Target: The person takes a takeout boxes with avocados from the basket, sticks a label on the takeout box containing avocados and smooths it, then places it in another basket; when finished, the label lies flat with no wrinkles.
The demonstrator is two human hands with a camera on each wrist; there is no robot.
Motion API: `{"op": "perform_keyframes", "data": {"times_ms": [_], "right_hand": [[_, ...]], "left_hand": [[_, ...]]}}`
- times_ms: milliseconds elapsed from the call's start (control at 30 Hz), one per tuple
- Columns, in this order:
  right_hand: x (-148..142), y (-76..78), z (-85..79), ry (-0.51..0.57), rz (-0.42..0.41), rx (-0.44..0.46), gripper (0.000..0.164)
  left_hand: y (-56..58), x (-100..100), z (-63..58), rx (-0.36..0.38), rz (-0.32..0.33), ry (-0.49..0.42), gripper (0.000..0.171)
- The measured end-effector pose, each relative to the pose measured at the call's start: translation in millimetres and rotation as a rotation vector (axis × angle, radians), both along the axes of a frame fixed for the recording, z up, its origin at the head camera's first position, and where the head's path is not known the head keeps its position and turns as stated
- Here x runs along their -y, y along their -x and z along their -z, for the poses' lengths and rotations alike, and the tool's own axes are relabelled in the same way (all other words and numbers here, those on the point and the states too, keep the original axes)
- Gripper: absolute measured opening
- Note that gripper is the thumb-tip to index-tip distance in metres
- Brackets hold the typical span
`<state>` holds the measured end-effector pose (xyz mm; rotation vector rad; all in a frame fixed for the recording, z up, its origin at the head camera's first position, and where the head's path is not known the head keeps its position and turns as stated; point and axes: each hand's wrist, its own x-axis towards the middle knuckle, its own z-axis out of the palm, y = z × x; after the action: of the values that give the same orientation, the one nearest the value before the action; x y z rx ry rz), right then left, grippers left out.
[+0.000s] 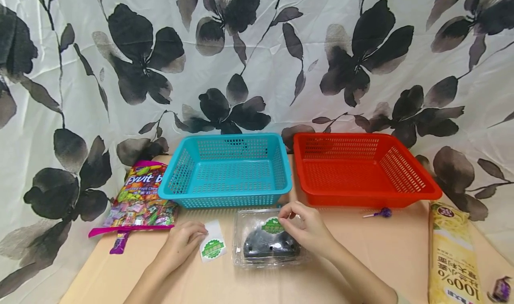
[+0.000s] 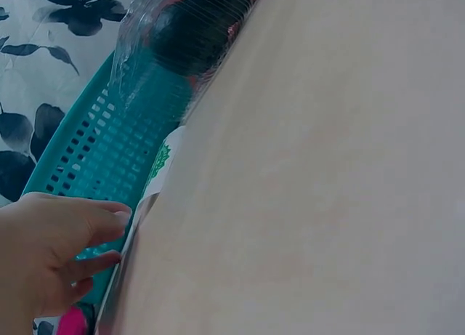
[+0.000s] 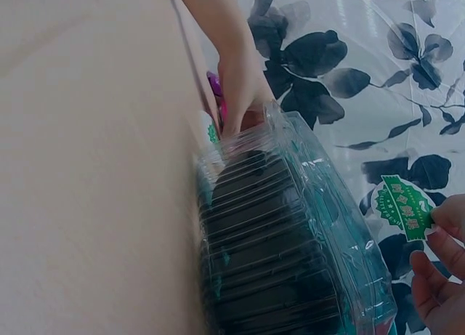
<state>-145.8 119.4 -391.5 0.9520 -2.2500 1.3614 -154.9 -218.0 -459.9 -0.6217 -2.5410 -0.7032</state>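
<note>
My right hand [image 1: 303, 226] pinches a round green-and-white sticker [image 3: 401, 208] between thumb and finger. It holds the sticker above a clear plastic clamshell box [image 1: 241, 261]. Inside the box lies a dark, rounded thing [image 1: 269, 246] whose kind I cannot make out. To the left of the box, a white backing sheet [image 1: 211, 229] bears another green sticker [image 1: 213, 248]. My left hand [image 1: 184, 241] rests on the table with its fingertips at the left edge of that sheet, fingers loosely bent.
A blue basket [image 1: 225, 200] and a red basket [image 1: 365, 200] stand behind the box. A candy bag [image 1: 140, 192] and small purple-wrapped sweet [image 1: 119, 242] lie left. To the right are a lollipop [image 1: 384, 212], a yellow pasta bag [image 1: 451, 255] and a dark purple-wrapped piece [image 1: 501, 289].
</note>
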Motion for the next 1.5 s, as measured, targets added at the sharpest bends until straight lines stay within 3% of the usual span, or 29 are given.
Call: {"op": "perform_keyframes", "data": {"times_ms": [133, 233, 433, 600, 767, 1033, 1200, 1500], "right_hand": [[0, 0.8, 2.7, 0.003, -0.006, -0.007, 0.012], [-1, 1.7, 4.5, 0.005, -0.008, -0.011, 0.011], [-1, 2.2, 6.1, 0.001, -0.013, -0.006, 0.01], [0, 1.7, 6.3, -0.004, -0.015, -0.006, 0.01], [2, 1.4, 6.5, -0.007, -0.023, -0.005, 0.01], [5, 0.2, 7.2, -0.004, -0.049, -0.003, 0.01], [7, -0.8, 7.3, -0.008, -0.055, -0.003, 0.007], [8, -2.9, 8.6, -0.007, -0.071, 0.021, 0.003]], "left_hand": [[-2.1, -4, -1.7, -0.003, -0.011, 0.013, 0.015], [-4.5, -10, -6.4, 0.024, 0.002, -0.026, 0.016], [-15.3, -33, -28.6, 0.081, 0.063, -0.118, 0.018], [-23.5, -56, -52.6, 0.107, 0.147, -0.172, 0.018], [-24.9, -76, -65.0, 0.138, 0.247, -0.241, 0.019], [-24.6, -107, -73.7, 0.273, 0.298, -0.288, 0.023], [-24.9, -121, -74.3, 0.265, 0.302, -0.286, 0.024], [-25.4, -127, -71.0, 0.225, 0.3, -0.306, 0.006]]}}
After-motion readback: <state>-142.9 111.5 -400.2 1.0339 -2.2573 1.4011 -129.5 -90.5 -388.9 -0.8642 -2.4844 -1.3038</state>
